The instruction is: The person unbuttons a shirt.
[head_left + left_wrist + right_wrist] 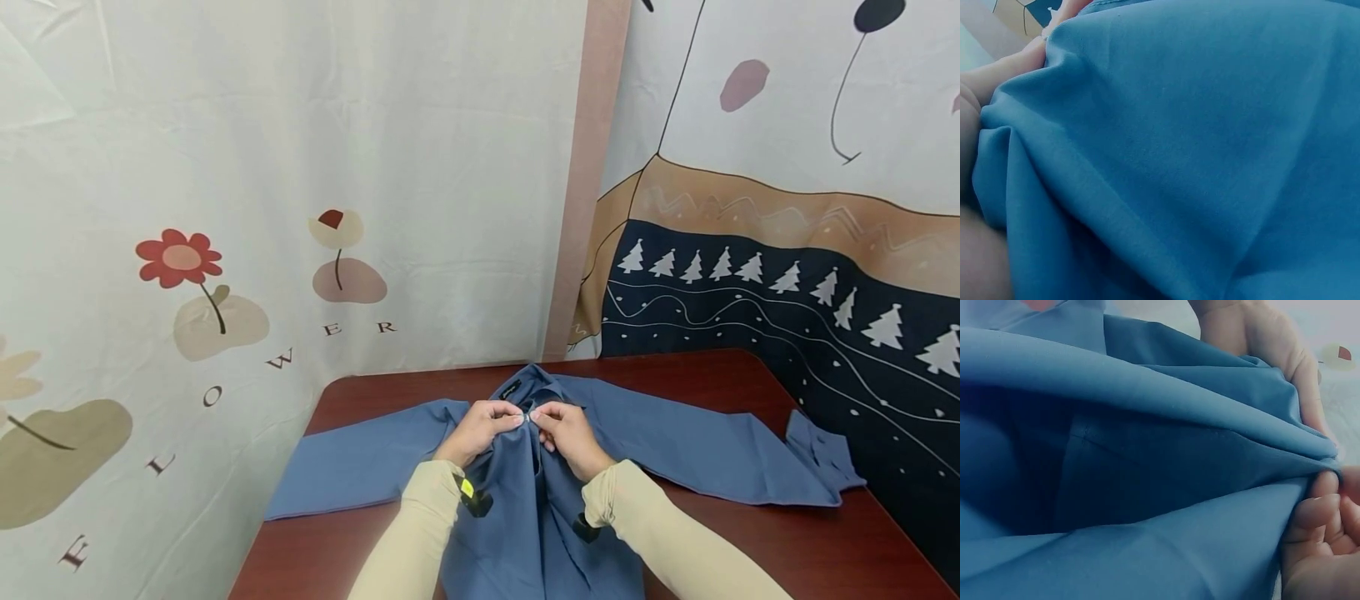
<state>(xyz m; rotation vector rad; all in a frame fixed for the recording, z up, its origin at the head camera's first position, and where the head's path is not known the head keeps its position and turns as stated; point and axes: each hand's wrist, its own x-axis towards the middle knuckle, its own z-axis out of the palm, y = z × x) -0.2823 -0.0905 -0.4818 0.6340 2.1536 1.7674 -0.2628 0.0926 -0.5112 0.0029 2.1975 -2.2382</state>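
Note:
A blue long-sleeved shirt [517, 533] lies front up with its collar [534, 379] toward the far edge. Just below the collar, my left hand [480, 429] pinches one front edge of the shirt between thumb and finger. Facing it, my right hand [572, 435] pinches the other front edge, the fingertips of both hands meeting there. In the right wrist view the lifted cloth [1147, 469] hangs in folds from the pinched spot, with a gap between the two fronts. Cloth [1179, 144] fills most of the left wrist view. Whatever lies between the fingertips is mostly hidden.
The shirt's left-side sleeve [360, 458] and right-side sleeve [712, 450] spread out over the dark red table [345, 542]. At the right, the cuff [821, 454] is folded up near the table's edge. Printed curtains [450, 167] hang behind the table.

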